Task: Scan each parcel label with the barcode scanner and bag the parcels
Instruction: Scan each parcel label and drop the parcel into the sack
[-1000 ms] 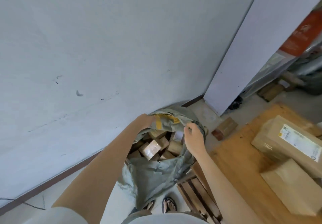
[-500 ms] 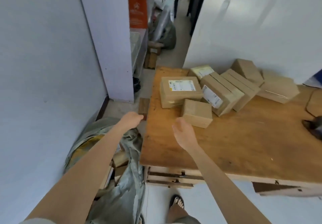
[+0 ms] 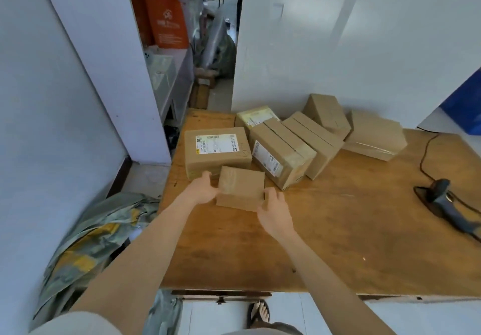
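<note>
From the head view: gripping a small parcel (image 3: 240, 189) from both sides, with the left hand (image 3: 205, 189) wrapped on its left end and the right hand (image 3: 273, 207) curled at its near right corner, low over the front-left of the worktop (image 3: 338, 243). Showing no label on the top face, so probably needing a turn before scanning. Not yet scanned, by the look of it, given the barcode scanner (image 3: 442, 199) lying untouched far to the right.

Counting six more parcels behind, among them a labelled parcel (image 3: 216, 149) just beyond the small one. Judged well short of finished, with a bag (image 3: 91, 235) slumped on the floor left of the worktop, contents hidden.

For room: plenty of bare wood toward the scanner. Tight at the back against the labelled parcel. Close to the worktop's left edge, with the bag just past and below it.
</note>
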Available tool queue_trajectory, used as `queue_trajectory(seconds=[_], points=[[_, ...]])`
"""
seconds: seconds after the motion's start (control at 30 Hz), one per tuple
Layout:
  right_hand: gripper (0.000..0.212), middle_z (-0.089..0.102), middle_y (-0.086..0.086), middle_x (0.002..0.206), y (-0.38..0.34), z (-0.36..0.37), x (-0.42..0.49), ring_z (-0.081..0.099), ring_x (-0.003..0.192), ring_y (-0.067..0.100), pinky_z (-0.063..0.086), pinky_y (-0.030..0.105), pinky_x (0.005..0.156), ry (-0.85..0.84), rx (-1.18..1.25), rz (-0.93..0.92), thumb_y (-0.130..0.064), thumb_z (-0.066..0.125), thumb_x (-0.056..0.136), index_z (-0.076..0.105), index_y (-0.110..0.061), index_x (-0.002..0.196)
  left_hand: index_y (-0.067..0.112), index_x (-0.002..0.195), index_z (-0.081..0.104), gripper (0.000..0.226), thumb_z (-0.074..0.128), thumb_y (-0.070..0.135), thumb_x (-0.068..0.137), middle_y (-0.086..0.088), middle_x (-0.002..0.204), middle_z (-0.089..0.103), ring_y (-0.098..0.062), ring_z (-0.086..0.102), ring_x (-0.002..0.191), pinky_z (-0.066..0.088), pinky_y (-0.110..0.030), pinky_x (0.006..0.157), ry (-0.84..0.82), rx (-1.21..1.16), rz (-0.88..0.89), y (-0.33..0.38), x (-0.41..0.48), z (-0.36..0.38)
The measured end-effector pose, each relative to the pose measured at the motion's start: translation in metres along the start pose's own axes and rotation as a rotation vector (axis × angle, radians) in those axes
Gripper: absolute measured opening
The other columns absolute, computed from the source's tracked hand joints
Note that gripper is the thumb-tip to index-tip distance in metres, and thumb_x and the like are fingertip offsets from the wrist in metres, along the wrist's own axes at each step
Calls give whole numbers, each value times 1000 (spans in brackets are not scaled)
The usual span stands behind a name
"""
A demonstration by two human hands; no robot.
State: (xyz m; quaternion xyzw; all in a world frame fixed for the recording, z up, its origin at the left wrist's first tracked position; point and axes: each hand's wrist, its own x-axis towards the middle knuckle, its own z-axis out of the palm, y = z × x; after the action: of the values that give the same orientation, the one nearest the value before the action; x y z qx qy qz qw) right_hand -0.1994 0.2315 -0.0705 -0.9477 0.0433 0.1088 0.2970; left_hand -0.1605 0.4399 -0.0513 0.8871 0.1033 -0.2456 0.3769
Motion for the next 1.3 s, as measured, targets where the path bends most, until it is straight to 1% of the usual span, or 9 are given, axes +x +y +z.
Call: queue_trajectory(seconds=[0.27, 0.37, 0.43, 0.53, 0.7, 0.93, 1.07, 1.17, 1.3], points=[[60, 46, 10, 131, 26, -8, 29, 59, 106, 28, 53, 41, 88, -128, -22, -197, -22, 55, 93, 23, -26, 144, 17, 153, -9, 113, 75, 22, 77, -15, 131, 53, -31, 56, 113, 49, -44, 94, 136, 189, -12, 23, 11, 46], [59, 52, 8, 129, 35, -15, 35, 59, 107, 24, 52, 38, 91, -79, 49, -212, -21, 59, 92, 30, -28, 142, 15, 149, 25, 98, 81, 32, 70, -8, 127, 57, -29, 57, 113, 50, -42, 91, 287, 90, -7, 26, 8, 56], [55, 57, 5, 125, 40, -25, 38, 60, 106, 22, 53, 39, 91, -32, 139, -200, -23, 62, 91, 36, -28, 139, 17, 124, 59, 63, 80, 43, 70, 0, 110, 66, -22, 62, 103, 52, -35, 83, 313, -17, -2, 27, 5, 52], [46, 63, 3, 120, 43, -40, 36, 62, 102, 20, 53, 37, 87, 53, 295, -150, -29, 60, 93, 42, -26, 134, 20, 84, 68, 37, 71, 56, 76, 12, 78, 63, -10, 60, 79, 41, -18, 63, 315, -241, -25, 33, -6, 47], [39, 67, 10, 105, 44, -52, 16, 63, 97, 31, 49, 36, 77, 222, 358, 69, -39, 53, 95, 43, -21, 128, 23, 117, 65, 63, 58, 70, 76, 13, 117, 57, -8, 49, 112, 33, -28, 96, 103, -557, 42, 47, -27, 53], [37, 61, 14, 119, 90, -77, -5, 60, 103, 33, 44, 36, 74, 238, 380, 433, -39, 44, 98, 46, -13, 125, 30, 113, 55, 54, 79, 49, 68, 9, 119, 57, -8, 55, 108, 38, -27, 80, -223, -568, 202, 74, -32, 89], [59, 61, 10, 117, 134, -97, -18, 57, 109, 30, 46, 41, 92, 196, 494, 475, -61, 32, 94, 58, -13, 117, 25, 105, 60, 56, 80, 57, 64, 3, 114, 61, -13, 60, 105, 45, -24, 76, -157, -504, 271, 114, -31, 120], [64, 61, 2, 119, 157, -115, -20, 58, 111, 24, 48, 46, 100, 30, 848, 417, -69, 48, 85, 55, -20, 125, 21, 97, 55, 65, 67, 75, 62, 1, 113, 60, -17, 57, 101, 42, -29, 72, -71, -459, 173, 152, -32, 138], [59, 67, 1, 74, 198, -142, -10, 58, 59, 15, 48, 24, 55, -89, 1028, 420, -67, 65, 73, 64, -16, 103, 27, 99, 62, 72, 40, 88, 69, 7, 86, 70, -19, 58, 98, 43, -37, 76, -183, -420, 18, 200, -27, 152]])
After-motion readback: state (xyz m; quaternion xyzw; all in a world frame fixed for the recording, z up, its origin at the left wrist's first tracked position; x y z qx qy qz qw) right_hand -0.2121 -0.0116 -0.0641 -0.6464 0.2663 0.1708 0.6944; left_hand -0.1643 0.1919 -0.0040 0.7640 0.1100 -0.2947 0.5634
